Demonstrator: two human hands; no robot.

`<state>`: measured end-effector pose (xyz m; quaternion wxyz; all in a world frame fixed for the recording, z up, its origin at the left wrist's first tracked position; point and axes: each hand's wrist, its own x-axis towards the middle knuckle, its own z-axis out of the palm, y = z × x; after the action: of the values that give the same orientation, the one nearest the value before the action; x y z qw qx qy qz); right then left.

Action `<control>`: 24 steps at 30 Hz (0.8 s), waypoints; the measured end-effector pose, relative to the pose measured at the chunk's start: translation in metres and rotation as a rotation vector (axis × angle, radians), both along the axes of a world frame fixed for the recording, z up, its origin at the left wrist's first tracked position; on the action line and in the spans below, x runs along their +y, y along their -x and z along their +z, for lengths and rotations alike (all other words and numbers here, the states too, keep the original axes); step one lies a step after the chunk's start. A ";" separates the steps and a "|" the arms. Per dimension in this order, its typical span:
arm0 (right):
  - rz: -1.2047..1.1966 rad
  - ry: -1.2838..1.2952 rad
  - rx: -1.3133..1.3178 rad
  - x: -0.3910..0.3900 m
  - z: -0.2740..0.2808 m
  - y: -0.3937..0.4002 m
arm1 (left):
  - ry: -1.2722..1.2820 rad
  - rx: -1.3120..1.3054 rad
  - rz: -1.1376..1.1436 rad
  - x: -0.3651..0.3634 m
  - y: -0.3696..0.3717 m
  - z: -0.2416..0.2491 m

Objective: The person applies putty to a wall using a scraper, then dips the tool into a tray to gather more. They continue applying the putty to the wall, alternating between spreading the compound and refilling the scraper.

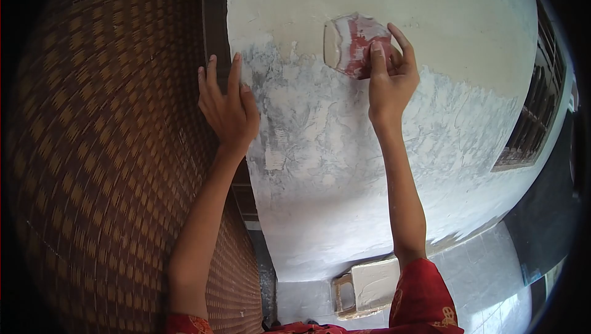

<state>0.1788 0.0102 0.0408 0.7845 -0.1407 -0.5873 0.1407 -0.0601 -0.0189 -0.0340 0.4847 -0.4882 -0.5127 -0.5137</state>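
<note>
Red scraper (363, 44) in the right hand's (393, 81) grip, clamped on it, paste-coated tray (377, 285) below, left hand (231, 109) open.

"What fills the left side?"
"A woven panel (123, 118), brown with tan patches in a checkered pattern, curving down toward the bottom."
"And over on the right?"
"A window (534, 103) with dark bars, set at a slant. Lower down there's a dark, smooth surface (542, 211)."
"What about the floor (483, 266)?"
"Grey tiles, with bright light shining off them at the lower right."
</note>
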 end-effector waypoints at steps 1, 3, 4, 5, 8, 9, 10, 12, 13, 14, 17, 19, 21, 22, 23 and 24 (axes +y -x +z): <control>0.013 0.014 0.093 0.003 0.000 -0.012 | -0.009 0.000 0.010 0.000 0.000 0.000; -0.004 0.052 0.228 0.002 0.005 -0.027 | -0.001 0.012 -0.019 0.000 -0.001 0.000; -0.003 0.040 0.245 0.001 0.007 -0.026 | -0.002 0.012 -0.016 0.000 0.000 0.000; -0.007 0.031 0.262 -0.001 0.007 -0.025 | -0.005 0.012 -0.015 0.000 0.000 0.000; 0.046 -0.028 0.094 -0.007 0.004 0.003 | -0.007 -0.002 -0.033 0.003 0.000 -0.002; 0.010 -0.016 0.074 -0.014 0.003 0.014 | -0.016 -0.015 -0.037 0.003 0.001 -0.002; 0.055 -0.046 0.083 -0.011 0.003 0.026 | -0.016 -0.012 -0.041 0.004 0.002 -0.001; 0.033 -0.053 0.015 -0.009 0.003 0.034 | -0.030 -0.004 -0.021 0.004 0.002 -0.002; 0.031 -0.052 0.015 -0.010 0.005 0.029 | -0.029 -0.004 -0.023 0.004 0.001 -0.002; -0.056 -0.029 0.024 -0.010 0.007 0.019 | -0.017 -0.007 -0.025 0.003 0.001 -0.002; -0.061 0.005 0.194 0.002 0.016 -0.021 | -0.024 -0.006 -0.030 0.003 0.001 -0.001; 0.012 -0.025 0.348 -0.001 0.027 -0.039 | -0.029 -0.001 -0.036 0.002 0.002 -0.002; 0.055 -0.034 0.322 -0.005 0.028 -0.034 | -0.006 -0.009 -0.045 0.003 0.001 -0.003; 0.094 -0.035 0.300 -0.008 0.027 -0.029 | -0.002 -0.010 -0.048 0.002 0.001 -0.004; 0.097 -0.052 0.173 -0.004 0.020 -0.021 | -0.009 0.000 -0.034 0.001 0.001 -0.003; 0.060 -0.033 0.089 -0.008 0.017 -0.007 | -0.018 0.010 -0.022 0.000 0.000 -0.001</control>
<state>0.1859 0.0024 0.0581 0.8077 -0.1035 -0.5578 0.1606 -0.0601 -0.0188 -0.0353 0.4859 -0.4920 -0.5002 -0.5212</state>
